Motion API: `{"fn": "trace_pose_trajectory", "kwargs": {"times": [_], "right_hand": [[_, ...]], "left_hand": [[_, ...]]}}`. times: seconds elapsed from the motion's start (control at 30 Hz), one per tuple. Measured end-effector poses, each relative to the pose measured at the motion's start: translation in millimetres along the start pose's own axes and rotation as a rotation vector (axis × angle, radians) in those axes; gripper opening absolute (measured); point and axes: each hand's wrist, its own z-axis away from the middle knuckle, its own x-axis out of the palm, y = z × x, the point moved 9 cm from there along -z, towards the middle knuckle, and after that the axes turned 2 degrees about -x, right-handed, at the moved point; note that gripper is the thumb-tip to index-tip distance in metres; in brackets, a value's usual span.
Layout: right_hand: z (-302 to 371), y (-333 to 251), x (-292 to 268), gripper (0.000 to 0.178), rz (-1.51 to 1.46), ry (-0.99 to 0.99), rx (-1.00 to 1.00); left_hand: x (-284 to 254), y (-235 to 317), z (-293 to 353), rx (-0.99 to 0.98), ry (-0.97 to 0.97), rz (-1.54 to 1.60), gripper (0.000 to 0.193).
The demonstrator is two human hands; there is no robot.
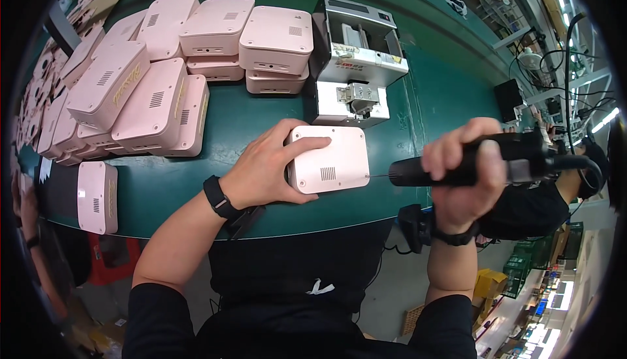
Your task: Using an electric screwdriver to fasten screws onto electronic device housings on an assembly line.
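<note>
A pale pink plastic box with rounded corners, a vent grille and corner screw holes lies on the green table. Around its left side my left hand is closed, with fingers on its top and the thumb at its near edge. In my right hand is a black electric screwdriver, held level above the table. Its thin bit points left at the box's near right corner; whether the tip touches the screw hole I cannot tell. A cable runs from the screwdriver's back end to the right.
Stacks of similar pink boxes fill the table's left side, and a single one stands near the front left edge. Behind my box is a grey and white screw feeder machine. Another person's arm shows at far left.
</note>
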Motion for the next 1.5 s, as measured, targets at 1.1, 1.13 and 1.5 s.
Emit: {"fn": "trace_pose_trajectory", "kwargs": {"times": [1.1, 1.13, 1.5], "right_hand": [[-88.5, 15.0, 28.7, 0.030, 0.084, 0.066, -0.049], [-89.4, 19.2, 26.1, 0.030, 0.078, 0.079, -0.021], [-12.2, -11.9, 48.6, 0.033, -0.089, -0.098, 0.032]], "left_hand": [[-2.2, 2.2, 3.8, 0.014, 0.013, 0.019, 0.077], [-1.5, 2.0, 3.9, 0.014, 0.008, 0.028, 0.077], [-1.3, -3.8, 4.0, 0.004, 0.022, 0.016, 0.078]]}}
